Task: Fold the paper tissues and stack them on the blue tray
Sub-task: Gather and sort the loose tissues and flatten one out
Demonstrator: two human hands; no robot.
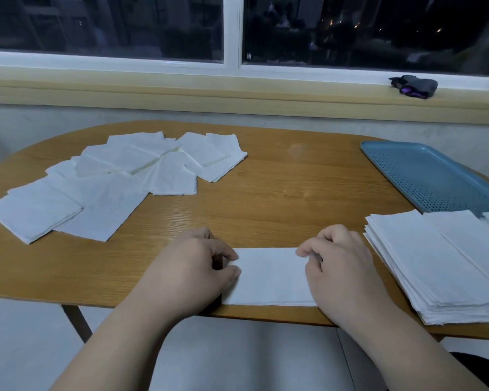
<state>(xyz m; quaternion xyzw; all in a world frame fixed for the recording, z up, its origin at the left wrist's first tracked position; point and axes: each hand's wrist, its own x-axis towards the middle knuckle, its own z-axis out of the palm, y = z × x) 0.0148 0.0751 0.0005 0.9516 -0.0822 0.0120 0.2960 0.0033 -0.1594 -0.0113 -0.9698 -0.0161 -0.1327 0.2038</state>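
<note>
A white paper tissue lies folded into a rectangle at the near edge of the wooden table. My left hand pinches its left end between thumb and fingers. My right hand pinches its right end the same way. A tall stack of flat tissues sits to the right of my right hand. Several folded square tissues lie scattered over the table's left and far side. The blue perforated tray stands at the far right with nothing on the part I see.
A dark grey and purple object rests on the yellow windowsill behind the table. The table's front edge runs just under my wrists, with pale floor below. Bare wood shows in the middle of the table.
</note>
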